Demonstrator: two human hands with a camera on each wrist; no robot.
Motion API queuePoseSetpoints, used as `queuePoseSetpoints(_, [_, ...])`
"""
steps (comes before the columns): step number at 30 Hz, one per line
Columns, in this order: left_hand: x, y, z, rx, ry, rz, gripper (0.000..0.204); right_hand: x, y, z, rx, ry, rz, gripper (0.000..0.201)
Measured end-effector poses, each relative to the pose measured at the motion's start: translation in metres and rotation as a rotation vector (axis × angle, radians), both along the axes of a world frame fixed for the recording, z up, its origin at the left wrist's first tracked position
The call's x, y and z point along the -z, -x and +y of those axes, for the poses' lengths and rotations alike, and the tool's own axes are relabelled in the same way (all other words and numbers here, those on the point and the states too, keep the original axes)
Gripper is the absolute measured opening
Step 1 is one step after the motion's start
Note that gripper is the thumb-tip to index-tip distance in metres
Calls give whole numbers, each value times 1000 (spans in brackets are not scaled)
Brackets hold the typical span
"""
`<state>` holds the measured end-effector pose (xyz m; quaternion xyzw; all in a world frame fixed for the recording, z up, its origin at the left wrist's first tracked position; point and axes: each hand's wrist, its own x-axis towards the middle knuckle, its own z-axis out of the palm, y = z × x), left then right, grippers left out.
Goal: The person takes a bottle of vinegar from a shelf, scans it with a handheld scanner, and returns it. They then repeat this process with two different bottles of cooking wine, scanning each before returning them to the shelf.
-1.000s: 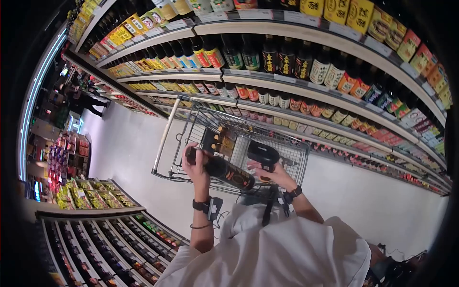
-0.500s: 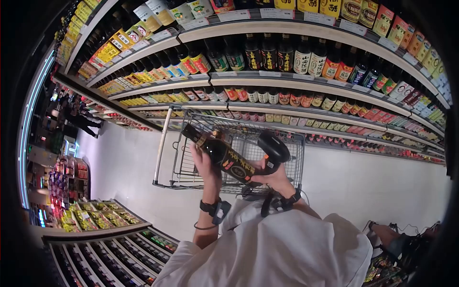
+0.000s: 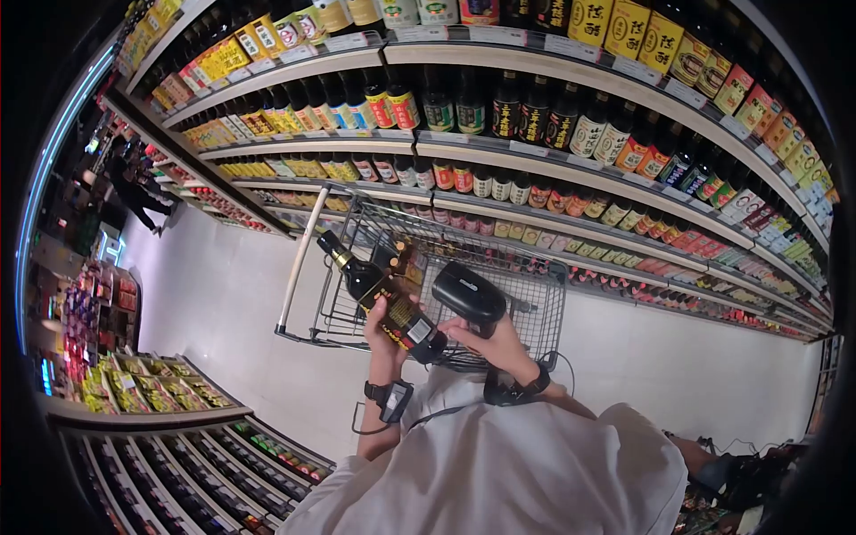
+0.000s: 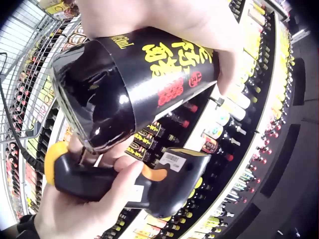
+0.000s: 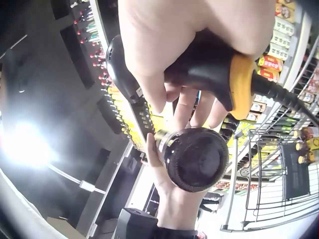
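A dark glass bottle (image 3: 382,292) with a black and yellow label lies tilted in my left hand (image 3: 385,337), its neck toward the upper left and its barcode label facing up. In the left wrist view, the left fingers curl over the bottle (image 4: 149,79). My right hand (image 3: 497,344) grips a black handheld scanner (image 3: 469,294) by its handle, close to the bottle's base. Orange parts show on the scanner (image 4: 94,174) in the left wrist view. From the right wrist view, the round base of the bottle (image 5: 197,159) sits just below the scanner's handle (image 5: 204,69).
A wire shopping cart (image 3: 301,259) stands beyond the hands, with several bottles (image 3: 408,259) inside. Long shelves (image 3: 499,143) of bottles and boxes run behind it. At the lower left is another shelf unit (image 3: 178,455), and a person (image 3: 134,192) is in the far aisle.
The bottle has turned so its barcode label shows, and it has moved left and tilted more steeply. The scanner has moved left, toward the bottle's lower end.
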<state>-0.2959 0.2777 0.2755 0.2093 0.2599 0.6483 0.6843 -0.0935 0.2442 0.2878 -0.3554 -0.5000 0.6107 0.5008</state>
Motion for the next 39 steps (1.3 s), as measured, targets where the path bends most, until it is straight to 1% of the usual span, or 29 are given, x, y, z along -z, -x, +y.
queuePoseSetpoints(1, [-1,5,0,10,-11,10,63,4,3,0,-20,21,-3,21])
queuePoseSetpoints(3, [1,11,3,24,-46,2,67,2,13,-4,1,37,91,19])
queuePoseSetpoints(4, [1,14,4,35,-56,-14,66,-1,17,-5,13,45,138,18])
queuePoseSetpoints(6, [-1,17,6,54,-77,-47,62,-6,14,-3,-19,26,36,17])
queuePoseSetpoints(7, [0,19,7,50,-83,-22,61,-8,10,-2,-36,16,-16,17])
queuePoseSetpoints(9, [3,26,10,41,-98,31,60,-12,0,-3,-124,69,-150,19])
queuePoseSetpoints(12, [-1,39,16,65,-77,-62,68,-23,-12,-6,-238,148,-334,27])
queuePoseSetpoints(13, [-5,41,17,41,-8,-47,79,-25,-14,-8,-270,164,-390,28])
queuePoseSetpoints(14, [-8,43,17,28,-1,-33,78,-26,-15,-10,-301,181,-445,28])
queuePoseSetpoints(16, [-11,48,19,5,16,-4,77,-26,-11,-12,-312,183,-471,28])
queuePoseSetpoints(18, [-1,57,23,29,-11,25,78,-34,-7,-14,-333,184,-500,26])
queuePoseSetpoints(19, [2,61,24,46,-25,20,78,-19,-5,-15,-336,153,-513,26])
queuePoseSetpoints(23, [5,65,25,51,-20,22,79,-23,-1,-14,-305,181,-501,27])
queuePoseSetpoints(25, [-1,63,25,27,24,49,77,-25,0,-13,-294,195,-484,27])
queuePoseSetpoints(29, [2,62,29,17,47,60,77,-16,0,-11,-271,203,-473,29])
queuePoseSetpoints(35, [0,61,33,13,49,110,76,-15,3,-5,-259,192,-484,30])
queuePoseSetpoints(39, [3,60,34,24,59,53,74,-20,1,-2,-275,165,-493,30])
